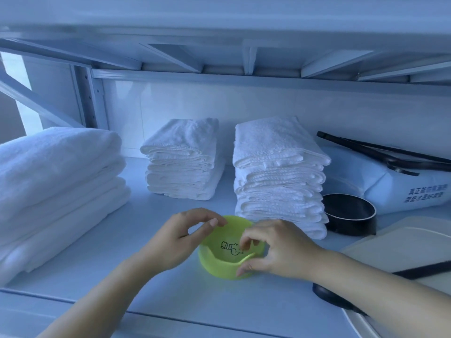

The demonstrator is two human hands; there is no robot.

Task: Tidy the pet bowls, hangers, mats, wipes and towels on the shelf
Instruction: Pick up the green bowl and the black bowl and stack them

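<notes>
A lime-green pet bowl (219, 265) with a small black drawing inside stands on the shelf (170, 301) near its front edge. My left hand (175, 240) holds the bowl's left rim, with fingertips curled over the far edge. My right hand (275, 250) pinches the right rim, thumb on the outside wall. A black pet bowl (349, 217) sits to the right, beside a tall stack of white towels (278, 176). A second, smaller stack of towels (181, 162) stands further back. Large folded towels (56, 184) fill the left side.
A white wipes pack (400, 189) with printed text lies at the right rear, with black hangers (380, 153) on top. Pale mats (410, 247) with a black strap lie at the right front, over another dark bowl (327, 296). The upper shelf's underside hangs low overhead.
</notes>
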